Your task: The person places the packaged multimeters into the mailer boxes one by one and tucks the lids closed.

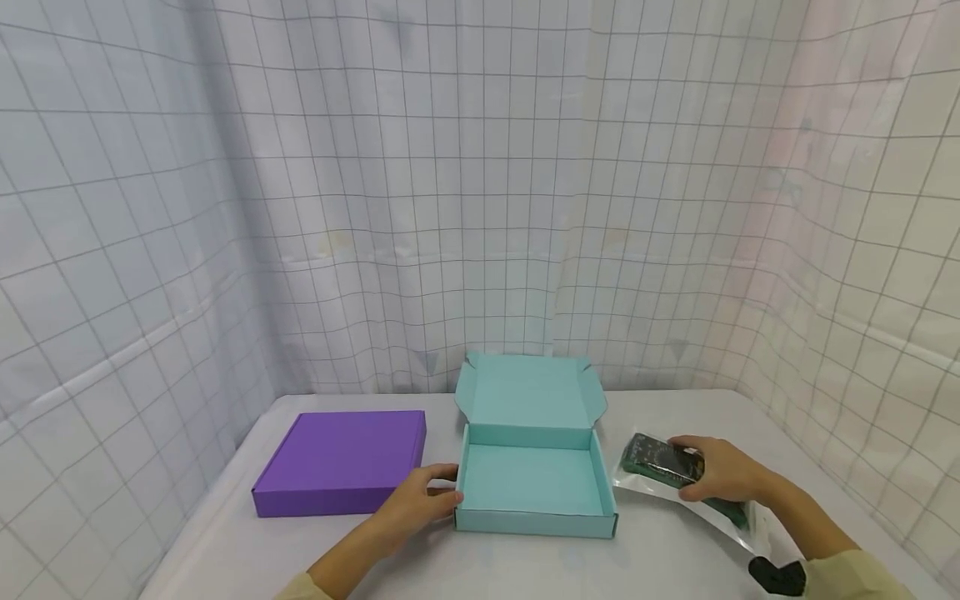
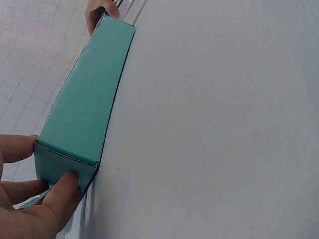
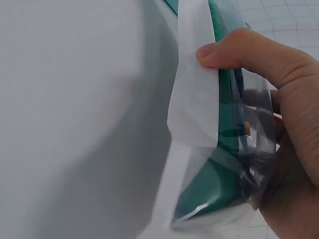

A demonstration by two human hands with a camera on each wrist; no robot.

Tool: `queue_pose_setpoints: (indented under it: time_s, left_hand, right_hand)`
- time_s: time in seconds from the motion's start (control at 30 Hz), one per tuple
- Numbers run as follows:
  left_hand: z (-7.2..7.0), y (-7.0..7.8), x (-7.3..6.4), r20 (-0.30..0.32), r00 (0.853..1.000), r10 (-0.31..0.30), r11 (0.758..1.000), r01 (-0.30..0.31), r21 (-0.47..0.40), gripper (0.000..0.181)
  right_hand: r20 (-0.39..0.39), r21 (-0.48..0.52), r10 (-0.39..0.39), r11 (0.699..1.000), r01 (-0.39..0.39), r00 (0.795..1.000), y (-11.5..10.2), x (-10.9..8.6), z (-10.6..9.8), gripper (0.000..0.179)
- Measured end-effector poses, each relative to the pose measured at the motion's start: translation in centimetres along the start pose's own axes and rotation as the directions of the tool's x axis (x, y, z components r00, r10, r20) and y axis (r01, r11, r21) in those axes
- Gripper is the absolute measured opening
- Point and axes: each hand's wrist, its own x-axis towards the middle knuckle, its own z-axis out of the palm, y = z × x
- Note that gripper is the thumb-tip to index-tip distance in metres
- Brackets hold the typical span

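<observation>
A teal cardboard box (image 1: 536,479) stands with its lid raised at the back, and its inside is bare. My left hand (image 1: 420,504) holds the box's left wall near the front corner; in the left wrist view its fingertips (image 2: 70,181) press on the outside of that wall. To the right of the box, my right hand (image 1: 723,471) grips a clear plastic packet (image 1: 660,462) with a dark green and black item inside. The right wrist view shows the thumb on the packet's white strip (image 3: 192,94) and the other fingers partly hidden behind the plastic.
A closed purple box (image 1: 341,458) lies left of the teal box, beside my left hand. All stands on a white-covered table (image 1: 555,571). White grid-patterned curtains (image 1: 480,208) hang behind it and on both sides. A black band (image 1: 776,575) is at my right wrist.
</observation>
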Motion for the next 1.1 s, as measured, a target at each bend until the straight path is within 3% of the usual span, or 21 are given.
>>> queue_pose_setpoints:
  time_s: [0.17,0.43,0.67,1.1]
  left_hand:
    - [0.0,-0.1,0.0,0.006,1.000,-0.003,1.000,0.003,0.005,0.060]
    - [-0.1,-0.3,0.0,0.011,1.000,0.005,0.999,-0.005,0.036,0.060]
    - [0.0,-0.1,-0.2,0.009,1.000,0.003,1.000,-0.003,0.025,0.061]
    - [-0.1,-0.2,-0.1,0.019,1.000,0.013,0.999,-0.013,0.036,0.059]
  right_hand:
    - [0.000,0.005,-0.037,0.999,0.037,0.999,-0.3,0.4,-0.5,0.085]
    - [-0.005,0.007,-0.031,0.999,0.031,1.000,-1.0,0.6,-1.3,0.086]
    - [-0.017,-0.040,-0.063,0.997,0.062,0.998,-2.1,1.6,-1.9,0.086]
    - [0.018,-0.085,-0.125,0.988,0.126,0.992,-6.3,4.7,-2.2,0.087]
